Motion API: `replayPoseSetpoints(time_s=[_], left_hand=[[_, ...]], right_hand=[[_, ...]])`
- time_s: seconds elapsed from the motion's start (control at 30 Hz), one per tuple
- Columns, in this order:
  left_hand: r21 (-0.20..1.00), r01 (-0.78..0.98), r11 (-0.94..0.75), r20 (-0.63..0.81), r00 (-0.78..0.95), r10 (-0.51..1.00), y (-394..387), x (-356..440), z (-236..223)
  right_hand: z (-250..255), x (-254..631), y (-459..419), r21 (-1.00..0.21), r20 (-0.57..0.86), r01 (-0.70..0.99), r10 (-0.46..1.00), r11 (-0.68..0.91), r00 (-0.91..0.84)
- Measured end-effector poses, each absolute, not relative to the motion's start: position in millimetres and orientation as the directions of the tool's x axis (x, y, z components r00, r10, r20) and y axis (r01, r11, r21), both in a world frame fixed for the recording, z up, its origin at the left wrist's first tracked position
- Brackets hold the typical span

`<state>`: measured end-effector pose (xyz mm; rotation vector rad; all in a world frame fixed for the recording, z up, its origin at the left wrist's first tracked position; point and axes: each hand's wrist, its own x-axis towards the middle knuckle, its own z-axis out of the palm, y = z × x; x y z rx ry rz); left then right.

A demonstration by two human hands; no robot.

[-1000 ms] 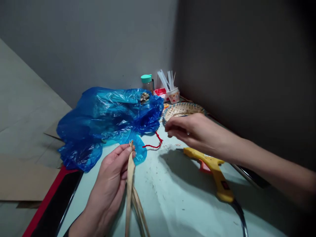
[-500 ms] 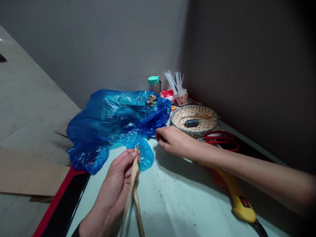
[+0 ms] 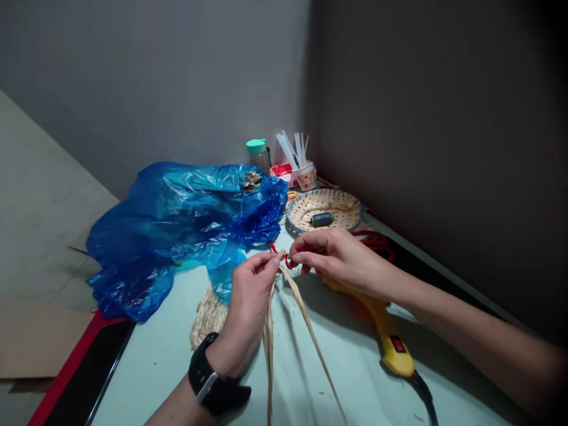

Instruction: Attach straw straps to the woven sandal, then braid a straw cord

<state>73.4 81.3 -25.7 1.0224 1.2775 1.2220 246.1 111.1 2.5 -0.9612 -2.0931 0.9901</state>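
My left hand point(image 3: 248, 302), with a black watch on the wrist, pinches the top ends of several long tan dried-leaf strips point(image 3: 284, 331) that hang down toward me. My right hand point(image 3: 337, 257) meets it from the right, its fingertips pinching a short red string point(image 3: 284, 258) at the tip of the strips. Both hands are closed in a pinch, almost touching each other. A woven straw piece point(image 3: 207, 316) lies on the pale green table point(image 3: 160, 367) just left of my left wrist.
A crumpled blue plastic bag point(image 3: 177, 222) fills the table's left. Behind my hands stand a round woven tray point(image 3: 323, 207) with a dark spool, red scissors point(image 3: 377, 242), a cup of glue sticks point(image 3: 304, 171) and a teal-capped jar point(image 3: 257, 151). A yellow glue gun point(image 3: 386, 337) lies under my right forearm.
My right hand has picked up the red string from the table and brought it to the strip ends. My left hand rose and moved right toward it.
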Motion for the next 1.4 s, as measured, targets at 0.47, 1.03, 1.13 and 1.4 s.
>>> replayPoseSetpoints(time_s=[0.47,1.03,1.13,1.4], left_hand=[[0.991,0.132,0.019,-0.018,-0.012,1.0,94,75,-45],[0.945,-0.267,0.188,-0.237,-0.167,0.957,83,75,-38],[0.947,-0.263,0.184,-0.232,-0.166,0.958,80,78,-39],[0.965,-0.216,0.146,-0.179,-0.14,0.974,75,80,-43]], right_hand=[[9,239,126,-0.672,0.29,0.448,0.766,0.589,-0.574],[-11,228,132,-0.318,0.206,0.688,0.756,0.653,-0.622],[-12,230,121,-0.298,0.189,0.67,0.73,0.68,-0.657],[-20,235,115,-0.33,0.192,0.656,0.729,0.679,-0.658]])
